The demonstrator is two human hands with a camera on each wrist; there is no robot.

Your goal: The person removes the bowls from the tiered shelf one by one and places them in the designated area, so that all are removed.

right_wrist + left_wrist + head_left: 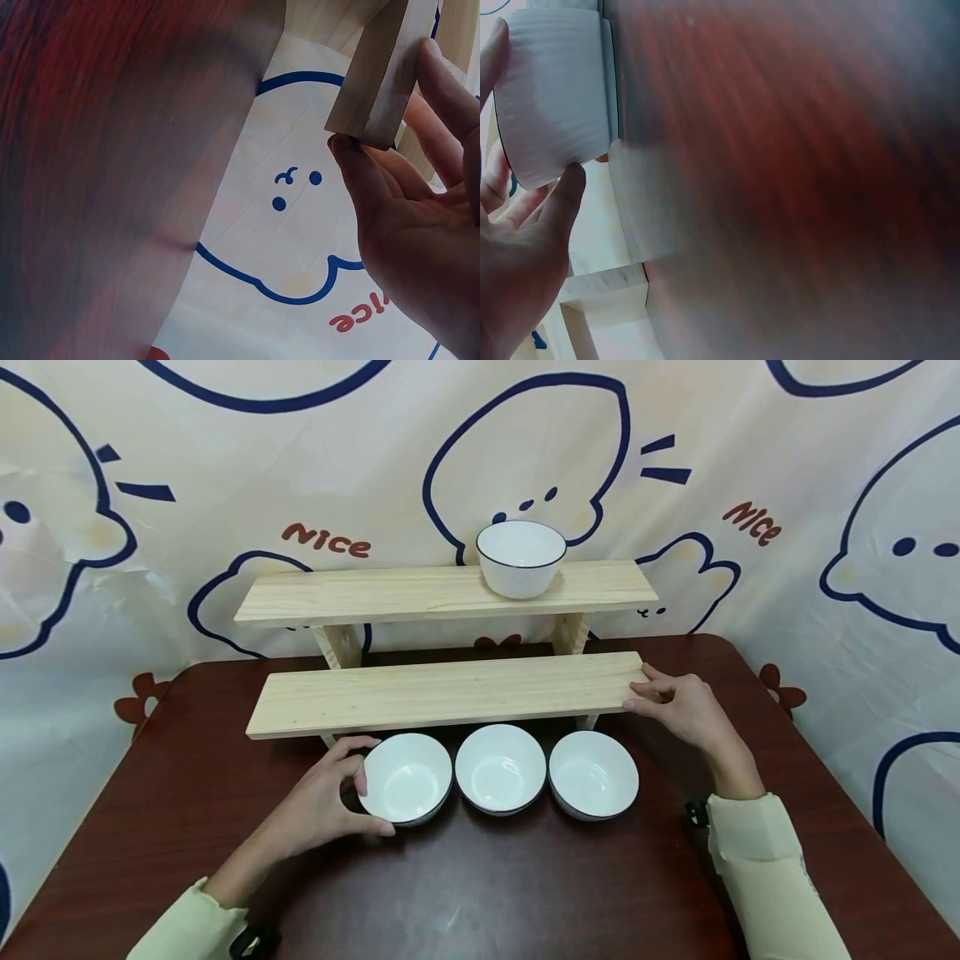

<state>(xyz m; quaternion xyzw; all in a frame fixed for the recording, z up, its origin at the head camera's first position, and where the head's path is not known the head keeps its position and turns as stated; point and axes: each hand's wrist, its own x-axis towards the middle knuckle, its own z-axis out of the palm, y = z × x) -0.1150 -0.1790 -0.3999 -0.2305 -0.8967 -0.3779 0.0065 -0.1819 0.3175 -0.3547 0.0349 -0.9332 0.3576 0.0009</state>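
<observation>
A white bowl with a dark rim [406, 778] is at the left of a row of three on the table. My left hand [322, 797] grips it from the left side, thumb near the front and fingers at its rim. In the left wrist view, the ridged outer wall of this bowl [553, 94] shows between thumb and fingers. The middle bowl [501, 770] and the right bowl [594, 775] sit beside it. My right hand [686, 706] pinches the right end of the lower wooden shelf board [442, 695], also seen in the right wrist view, where its end [379, 82] meets the fingertips.
Behind the bowls, the two-tier wooden stand has an upper board [360, 593] carrying another white bowl [521, 560] right of its middle. The dark brown table [480, 893] backs onto a cloth [360, 460] printed with cartoon figures.
</observation>
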